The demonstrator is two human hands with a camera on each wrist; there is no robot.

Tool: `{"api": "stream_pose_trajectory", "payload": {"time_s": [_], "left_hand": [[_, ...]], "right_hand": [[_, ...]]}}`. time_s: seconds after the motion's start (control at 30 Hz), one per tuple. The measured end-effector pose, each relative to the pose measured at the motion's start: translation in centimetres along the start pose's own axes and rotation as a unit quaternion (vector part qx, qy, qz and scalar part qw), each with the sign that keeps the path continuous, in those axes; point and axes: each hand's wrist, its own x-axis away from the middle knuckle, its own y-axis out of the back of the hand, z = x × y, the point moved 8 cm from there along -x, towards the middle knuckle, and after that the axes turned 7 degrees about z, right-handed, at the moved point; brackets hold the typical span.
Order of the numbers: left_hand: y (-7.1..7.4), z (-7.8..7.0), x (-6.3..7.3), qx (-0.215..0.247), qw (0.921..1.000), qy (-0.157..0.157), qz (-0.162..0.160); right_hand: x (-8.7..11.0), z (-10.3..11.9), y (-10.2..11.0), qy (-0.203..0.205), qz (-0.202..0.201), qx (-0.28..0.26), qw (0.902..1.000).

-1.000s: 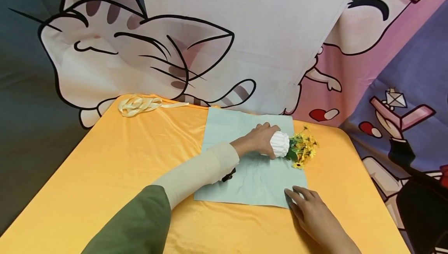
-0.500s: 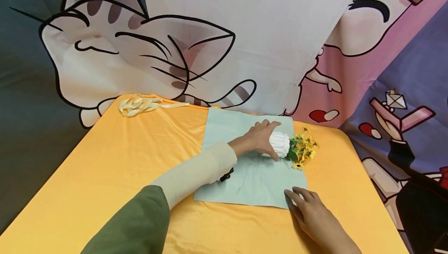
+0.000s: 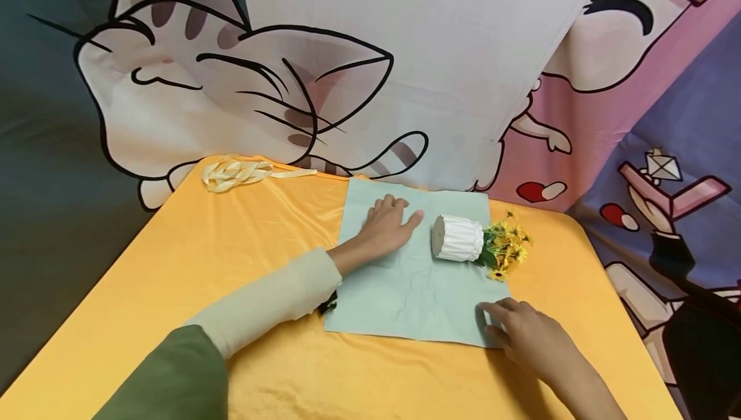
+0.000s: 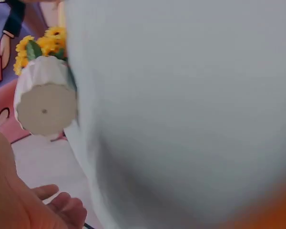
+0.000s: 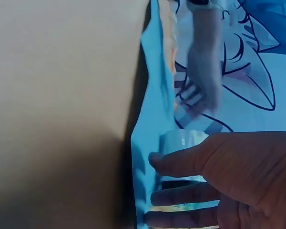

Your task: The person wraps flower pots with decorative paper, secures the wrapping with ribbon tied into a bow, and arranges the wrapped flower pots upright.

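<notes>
A white ribbed flowerpot (image 3: 460,238) with yellow artificial flowers (image 3: 508,245) lies on its side on a pale blue sheet of paper (image 3: 399,304). Its flat base faces left, and the blooms reach past the sheet's right edge. My left hand (image 3: 382,230) is over the sheet, left of the pot and apart from it, fingers spread and holding nothing. In the left wrist view the pot's round base (image 4: 46,110) shows above that hand. My right hand (image 3: 523,330) is at the sheet's lower right corner, its fingers extended over the paper; it holds nothing.
A loose bundle of cream ribbon (image 3: 237,173) lies at the back left of the table, which has a yellow cloth (image 3: 260,233). Cartoon-printed fabric (image 3: 446,73) hangs behind the table and along its right side.
My left hand has let go of the flowerpot and moved left, away from it. The pot stays lying on the sheet. My right hand has shifted slightly at the corner.
</notes>
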Motion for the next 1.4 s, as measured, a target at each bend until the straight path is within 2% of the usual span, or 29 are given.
{"api": "stream_pose_trajectory", "payload": {"time_s": [0.1, 0.2, 0.3, 0.4, 0.5, 0.6, 0.73, 0.83, 0.93, 1.0, 1.1, 1.23, 1.33, 1.4], "left_hand": [[1.0, 1.8, 1.6, -0.059, 0.9980, -0.005, -0.021], [1.7, 3.2, 3.1, -0.107, 0.9938, -0.001, -0.029], [2.2, 4.9, 4.0, -0.104, 0.9939, 0.006, -0.036], [2.8, 6.3, 5.0, -0.075, 0.9962, 0.024, -0.037], [3.3, 7.1, 5.8, -0.061, 0.9966, 0.049, -0.028], [4.0, 7.3, 6.8, -0.048, 0.9956, 0.080, -0.005], [4.2, 8.5, 7.0, -0.039, 0.9934, 0.108, 0.006], [4.0, 10.0, 6.1, -0.030, 0.9925, 0.118, 0.004], [3.8, 11.8, 4.8, 0.003, 0.9916, 0.129, 0.004], [3.5, 12.9, 3.8, 0.033, 0.9907, 0.132, -0.004], [3.7, 13.0, 3.6, 0.109, 0.9825, 0.151, 0.010], [4.1, 12.5, 4.1, 0.197, 0.9613, 0.189, 0.035], [3.7, 13.9, 3.1, 0.218, 0.9537, 0.205, 0.029], [3.3, 15.1, 2.1, 0.220, 0.9547, 0.199, 0.022]], "right_hand": [[-0.7, 0.2, 1.4, 0.007, -0.027, 0.014, 0.9995], [-1.6, 0.9, 3.0, 0.040, -0.082, 0.021, 0.9957], [-2.6, 1.7, 4.5, 0.087, -0.152, 0.024, 0.9843], [-3.5, 2.3, 5.9, 0.129, -0.223, 0.030, 0.9657], [-4.4, 2.3, 6.7, 0.142, -0.254, 0.024, 0.9565], [-5.6, 1.8, 6.9, 0.132, -0.242, 0.015, 0.9612], [-7.4, 0.7, 6.5, 0.096, -0.176, -0.004, 0.9797], [-8.4, -0.2, 5.9, 0.071, -0.128, -0.017, 0.9891], [-9.2, -0.8, 5.5, 0.064, -0.105, -0.025, 0.9920], [-9.3, -1.1, 5.5, 0.067, -0.104, -0.026, 0.9920], [-9.4, -1.3, 5.5, 0.074, -0.113, -0.027, 0.9905], [-9.5, -1.1, 5.9, 0.086, -0.130, -0.030, 0.9873], [-9.6, -1.0, 6.0, 0.088, -0.136, -0.037, 0.9860], [-9.6, -0.9, 6.0, 0.085, -0.138, -0.041, 0.9859]]}}
